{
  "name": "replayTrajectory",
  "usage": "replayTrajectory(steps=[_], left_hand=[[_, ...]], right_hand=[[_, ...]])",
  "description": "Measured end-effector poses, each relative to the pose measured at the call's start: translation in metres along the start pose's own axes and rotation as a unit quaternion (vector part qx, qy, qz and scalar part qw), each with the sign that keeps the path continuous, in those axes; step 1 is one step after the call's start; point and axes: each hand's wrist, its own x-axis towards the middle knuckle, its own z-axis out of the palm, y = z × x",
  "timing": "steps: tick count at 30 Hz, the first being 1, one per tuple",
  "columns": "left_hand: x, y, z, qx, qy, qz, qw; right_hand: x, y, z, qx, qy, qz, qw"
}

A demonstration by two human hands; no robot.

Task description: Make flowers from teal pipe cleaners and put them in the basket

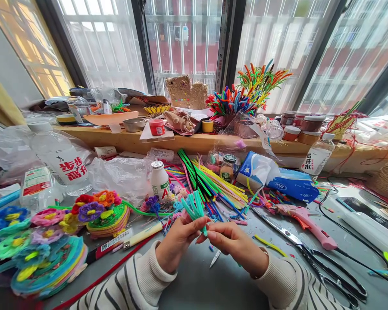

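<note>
A small bunch of teal pipe cleaners point(194, 206), bent into loops at the top, stands upright between my hands. My left hand point(181, 237) grips the bunch from the left with closed fingers. At its lower end, the fingertips of my right hand point(231, 243) pinch the bound teal base. Just behind lies a pile of pipe cleaners point(213, 185) in green, yellow, blue and pink. Under my hands a pointed metal blade point(215, 258) lies on the grey table, its other end hidden.
Big scissors point(297, 243) and a pink glue gun point(310, 224) with a black cord lie at right. Pipe-cleaner flowers point(47, 245) fill the left. A white bottle point(159, 178), a blue tissue pack point(278, 176) and a water bottle point(60, 159) stand further back.
</note>
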Motion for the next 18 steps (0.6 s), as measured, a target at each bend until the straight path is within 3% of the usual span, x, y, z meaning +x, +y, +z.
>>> replayTrajectory(steps=[9,18], left_hand=[[-0.0011,-0.0013,0.0025,0.014,0.019,0.011,1.0],[-0.0005,-0.0017,0.0016,0.067,0.064,0.033,0.995]], right_hand=[[-0.0007,-0.0039,0.0019,-0.111,0.034,-0.06,0.991],[0.0009,0.0031,0.0052,-0.224,0.107,-0.052,0.967]])
